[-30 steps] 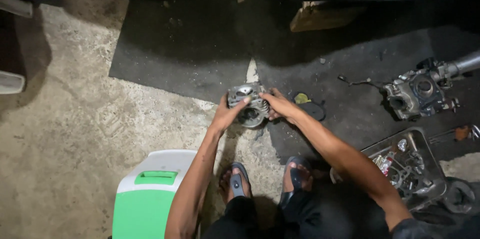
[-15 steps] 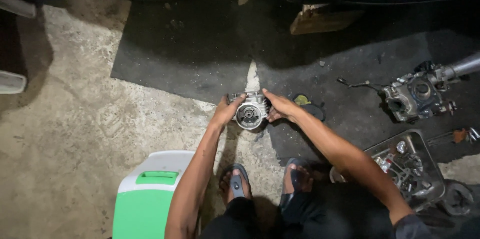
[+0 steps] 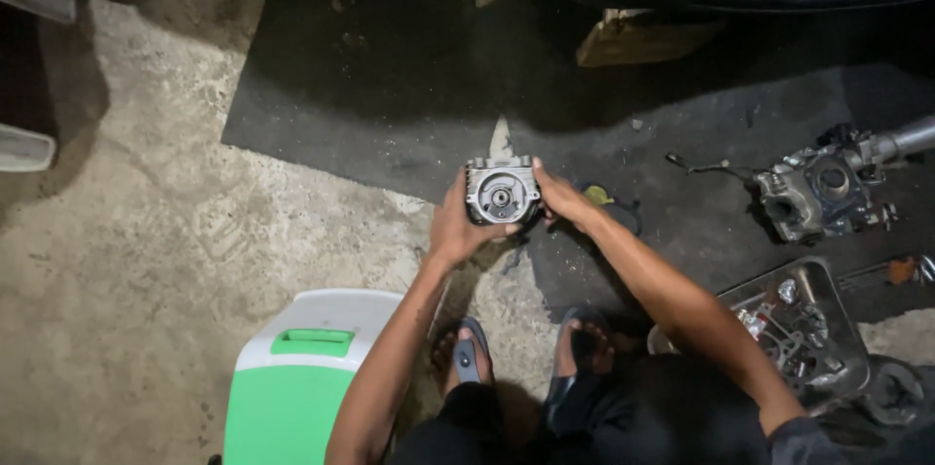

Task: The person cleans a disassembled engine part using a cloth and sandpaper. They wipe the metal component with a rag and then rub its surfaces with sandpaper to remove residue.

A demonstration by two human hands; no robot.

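So the finned metal engine part (image 3: 502, 190) is up off the dark floor mat (image 3: 390, 105), round face showing, left hand (image 3: 458, 226) and right hand (image 3: 557, 198) clamped on its sides. It's clearly loose, apart from the engine block (image 3: 818, 194) and parts tray (image 3: 823, 324) at right.

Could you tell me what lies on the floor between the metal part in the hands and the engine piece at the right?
In the head view, a small yellow-green scrap and bare dark mat.

Your floor: bare concrete (image 3: 127, 260) and a dark mat (image 3: 409, 85).
On it sit your green-and-white container (image 3: 292, 387), metal parts tray (image 3: 808, 329) and engine part (image 3: 818, 192).
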